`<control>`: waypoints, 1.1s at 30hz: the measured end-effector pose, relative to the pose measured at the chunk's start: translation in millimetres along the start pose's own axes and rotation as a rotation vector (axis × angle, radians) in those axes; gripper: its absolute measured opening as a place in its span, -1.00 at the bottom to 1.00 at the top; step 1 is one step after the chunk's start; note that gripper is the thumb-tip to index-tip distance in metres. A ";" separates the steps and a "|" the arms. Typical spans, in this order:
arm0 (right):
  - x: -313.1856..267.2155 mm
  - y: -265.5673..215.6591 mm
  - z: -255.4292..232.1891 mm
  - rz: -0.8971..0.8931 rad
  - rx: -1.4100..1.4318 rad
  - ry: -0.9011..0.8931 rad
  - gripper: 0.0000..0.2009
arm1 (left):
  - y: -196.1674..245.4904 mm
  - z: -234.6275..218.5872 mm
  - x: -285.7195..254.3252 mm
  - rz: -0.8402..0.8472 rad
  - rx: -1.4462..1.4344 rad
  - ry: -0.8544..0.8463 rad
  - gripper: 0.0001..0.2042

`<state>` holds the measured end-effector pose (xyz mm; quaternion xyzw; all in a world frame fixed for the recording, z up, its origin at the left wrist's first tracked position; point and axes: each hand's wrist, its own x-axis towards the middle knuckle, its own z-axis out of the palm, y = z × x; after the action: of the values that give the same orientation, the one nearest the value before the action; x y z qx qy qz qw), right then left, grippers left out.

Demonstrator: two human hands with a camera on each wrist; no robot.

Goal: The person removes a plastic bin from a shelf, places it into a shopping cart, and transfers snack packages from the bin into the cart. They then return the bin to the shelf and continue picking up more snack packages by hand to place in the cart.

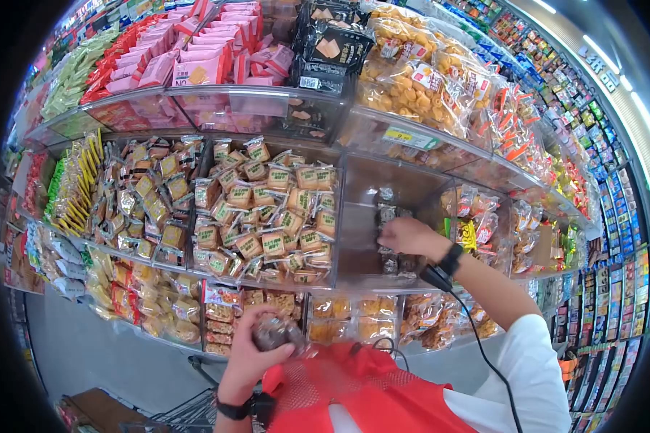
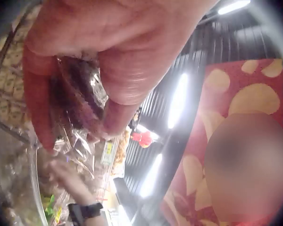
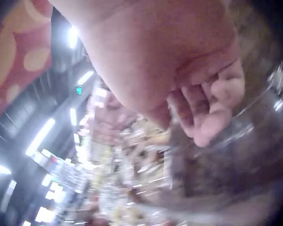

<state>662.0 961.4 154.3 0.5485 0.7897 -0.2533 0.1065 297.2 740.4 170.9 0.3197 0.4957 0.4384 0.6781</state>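
My left hand (image 1: 247, 361) grips dark snacks in clear, shiny wrappers (image 1: 277, 335) in front of my chest. Up close in the left wrist view, thumb and fingers curl round the crinkled wrapper (image 2: 80, 89). My right hand (image 1: 412, 239) reaches into a brown-floored bin (image 1: 357, 242), above a short row of dark wrapped packets (image 1: 388, 264) at its right side. Its fingers (image 3: 203, 127) are loosely bent in the right wrist view, and nothing shows between them.
Left of the bin stands a compartment full of small wrapped biscuits (image 1: 267, 216). A clear divider (image 1: 339, 216) separates the two. Above runs a shelf edge with a price tag (image 1: 410, 138). Bagged snacks (image 1: 477, 216) lie to the right. Below are more bins, and a cart (image 1: 188, 411) stands at lower left.
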 end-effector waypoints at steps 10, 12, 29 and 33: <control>-96.0 -105.3 12.7 -0.344 0.874 -0.114 -0.67 | 2.5 63.0 36.0 0.168 0.009 -0.253 -0.39; -90.8 -79.1 3.0 -0.261 0.933 0.008 -0.75 | 9.4 65.8 24.8 0.059 -0.199 -0.199 -0.40; 39.8 112.7 103.1 0.112 -0.151 -0.103 -0.58 | -32.8 -12.2 -13.7 -0.020 -0.394 0.108 -0.33; 25.4 74.6 90.2 0.193 -0.392 -0.104 -0.61 | -34.5 -12.5 -10.4 -0.034 -0.353 0.108 -0.33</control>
<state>711.2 955.6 45.2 0.5768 0.7610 -0.1116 0.2752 293.6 716.7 141.3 0.1633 0.4521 0.5235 0.7035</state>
